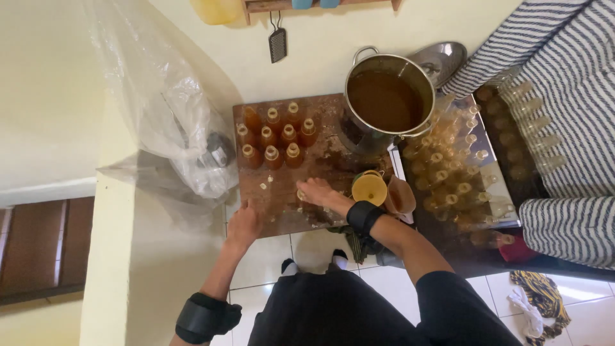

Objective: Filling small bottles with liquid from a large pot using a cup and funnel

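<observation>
My right hand (pixel 315 191) rests palm down on a stained brown board (pixel 320 122), its fingers over a small open bottle (pixel 300 193) that is mostly hidden. My left hand (pixel 243 225) grips the board's near left edge. Several small bottles of amber liquid (pixel 275 136) stand in rows at the far left of the board. A yellow funnel (pixel 369 188) lies just right of my right hand. A large steel pot (pixel 389 97) of brown liquid stands at the far right of the board.
A crate of several empty clear bottles (pixel 451 173) sits right of the pot. A person in striped clothing (pixel 564 128) stands at the far right. A clear plastic bag (pixel 170 122) hangs at left. A pot lid (pixel 442 59) leans by the wall. A cloth (pixel 538 301) lies on the tiled floor.
</observation>
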